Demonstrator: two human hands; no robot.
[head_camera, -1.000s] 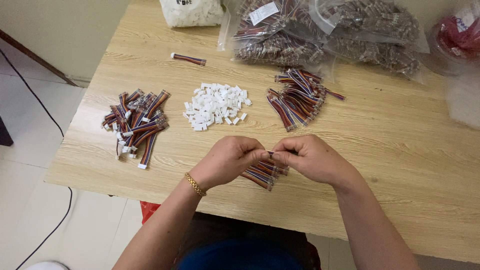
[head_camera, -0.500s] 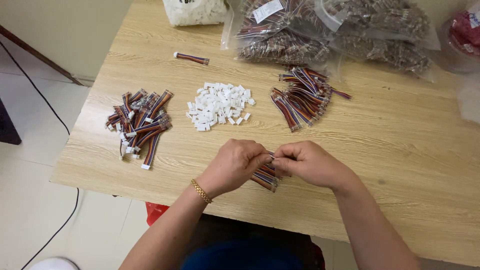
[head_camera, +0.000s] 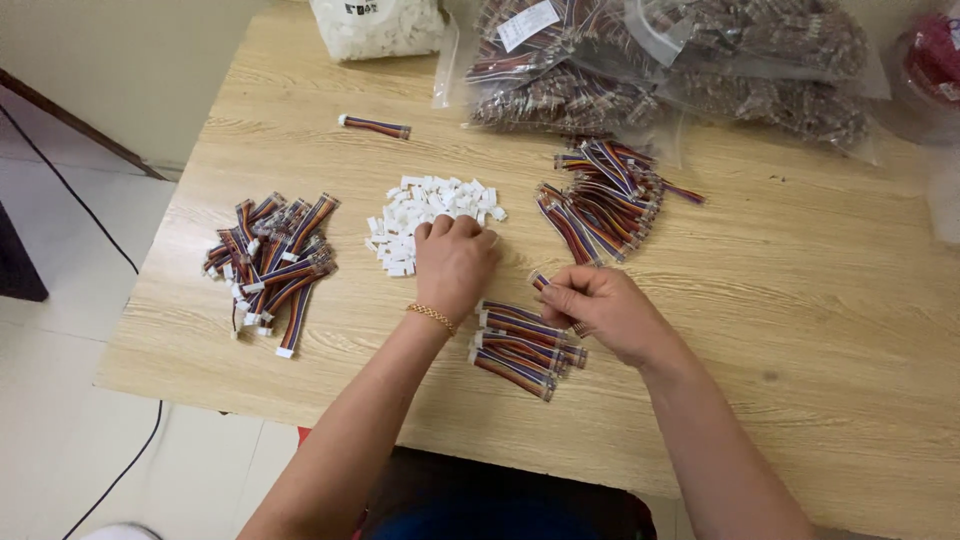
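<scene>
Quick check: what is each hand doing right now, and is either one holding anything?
Left hand: curled, fingertips down on the pile of white connectors; whether it has one cannot be told.
Right hand: closed on a striped ribbon cable.

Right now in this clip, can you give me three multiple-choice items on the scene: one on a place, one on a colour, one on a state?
1. Where is the left hand?
A. On the pile of white connectors
B. On the clear bags
C. Off the table

2. What colour is the bracelet on the left wrist?
A. Black
B. Gold
C. Blue

3. What is the right hand doing?
A. Lying flat and empty
B. Pinching a striped ribbon cable
C. Lifting a bag

Answers: 1 A, fingers rest on the white pile. 2 B, a gold chain shows. 3 B, the cable's end sticks out of the closed fingers.
</scene>
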